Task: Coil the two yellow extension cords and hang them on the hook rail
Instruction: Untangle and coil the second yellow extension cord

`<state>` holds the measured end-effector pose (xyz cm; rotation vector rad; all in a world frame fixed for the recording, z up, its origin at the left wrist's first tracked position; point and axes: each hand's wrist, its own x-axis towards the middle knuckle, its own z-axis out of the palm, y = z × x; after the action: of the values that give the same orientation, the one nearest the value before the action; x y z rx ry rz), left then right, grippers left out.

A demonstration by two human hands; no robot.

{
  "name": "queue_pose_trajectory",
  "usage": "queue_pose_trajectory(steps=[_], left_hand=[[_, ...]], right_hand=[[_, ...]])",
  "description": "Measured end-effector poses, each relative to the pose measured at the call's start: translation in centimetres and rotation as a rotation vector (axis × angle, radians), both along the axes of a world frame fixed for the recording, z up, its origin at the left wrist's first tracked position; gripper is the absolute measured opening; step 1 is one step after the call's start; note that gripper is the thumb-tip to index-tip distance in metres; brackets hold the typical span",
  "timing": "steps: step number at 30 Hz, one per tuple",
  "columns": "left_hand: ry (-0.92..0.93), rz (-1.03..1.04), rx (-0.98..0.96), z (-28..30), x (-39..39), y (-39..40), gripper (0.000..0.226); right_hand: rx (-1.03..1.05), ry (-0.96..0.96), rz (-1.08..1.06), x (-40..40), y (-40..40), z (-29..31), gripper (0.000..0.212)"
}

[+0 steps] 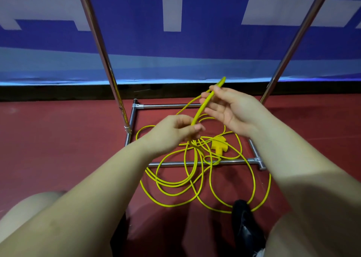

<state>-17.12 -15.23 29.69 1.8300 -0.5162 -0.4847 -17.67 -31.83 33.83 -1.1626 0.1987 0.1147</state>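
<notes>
My left hand (173,133) is curled closed around a doubled stretch of the yellow cord (197,118), thumb pressed over the curled fingers, the strands running out from under my fist towards the floor. My right hand (230,110) is far looser: the palm faces me, the fingers (213,105) are spread and only lightly bent, and the upper end of the same bend of cord lies across the fingertips, pinched between thumb and forefinger near the top. The folded tip of the cord pokes up past my right fingers.

The rest of the cord lies in loose, overlapping loops on the red floor (58,139), spread across and around the front bar of the metal rack base (195,163). A yellow plug block (217,145) sits on the floor inside the base frame, just behind the front bar, among the loops. I cannot tell whether the tangle is one cord or two. The two rack uprights (101,51) rise either side of my hands towards the blue and white banner (175,41). A black shoe (246,223) stands by the near loops.
</notes>
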Motion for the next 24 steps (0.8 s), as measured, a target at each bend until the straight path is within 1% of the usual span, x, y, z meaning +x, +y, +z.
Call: queue_pose_trajectory(steps=[1, 3, 5, 7, 9, 13, 14, 16, 18, 20, 21, 22, 24], left_hand=[[0.037, 0.032, -0.073, 0.3, 0.0, 0.0, 0.015], [0.115, 0.118, -0.219, 0.9, 0.2, 0.0, 0.019], [0.176, 0.219, -0.345, 1.4, 0.5, 0.2, 0.022], [0.232, 0.305, -0.459, 1.9, 1.0, 0.6, 0.023], [0.282, 0.355, -0.539, 2.2, 1.4, 1.0, 0.022], [0.329, 0.434, -0.602, 1.8, 1.7, 1.1, 0.022], [0.332, 0.432, -0.613, 1.8, 1.8, 1.0, 0.024], [0.329, 0.375, -0.569, 1.7, 1.6, 0.7, 0.026], [0.295, 0.261, -0.375, 1.2, 1.1, 0.4, 0.026], [0.267, 0.104, -0.159, 0.3, 0.3, 0.0, 0.022], [0.263, 0.026, -0.089, 0.1, 0.0, -0.1, 0.02], [0.273, -0.031, -0.06, -0.1, -0.2, -0.2, 0.017], [0.313, -0.058, -0.086, 0.2, -0.2, 0.0, 0.018]], right_hand=[[-0.035, -0.01, 0.007, 0.1, -0.1, 0.0, 0.01], [-0.255, -0.018, 0.079, 0.0, -0.2, -0.6, 0.013], [-0.546, -0.02, 0.246, -0.4, 0.1, -1.5, 0.015], [-0.768, -0.042, 0.431, -0.9, 0.7, -2.1, 0.016], [-0.841, -0.08, 0.514, -1.1, 1.0, -2.3, 0.009], [-0.941, -0.176, 0.514, -1.1, 1.1, -1.9, 0.013], [-0.924, -0.188, 0.494, -1.1, 1.2, -1.8, 0.014], [-0.786, -0.16, 0.419, -1.0, 1.4, -1.5, 0.02], [-0.595, -0.11, 0.308, -0.7, 1.3, -1.1, 0.02], [-0.357, -0.047, 0.205, -0.4, 1.0, -0.7, 0.019], [-0.249, -0.012, 0.158, -0.3, 0.8, -0.6, 0.019], [-0.154, 0.023, 0.112, -0.2, 0.7, -0.6, 0.019], [-0.009, 0.074, 0.023, 0.0, 0.5, -0.7, 0.018]])
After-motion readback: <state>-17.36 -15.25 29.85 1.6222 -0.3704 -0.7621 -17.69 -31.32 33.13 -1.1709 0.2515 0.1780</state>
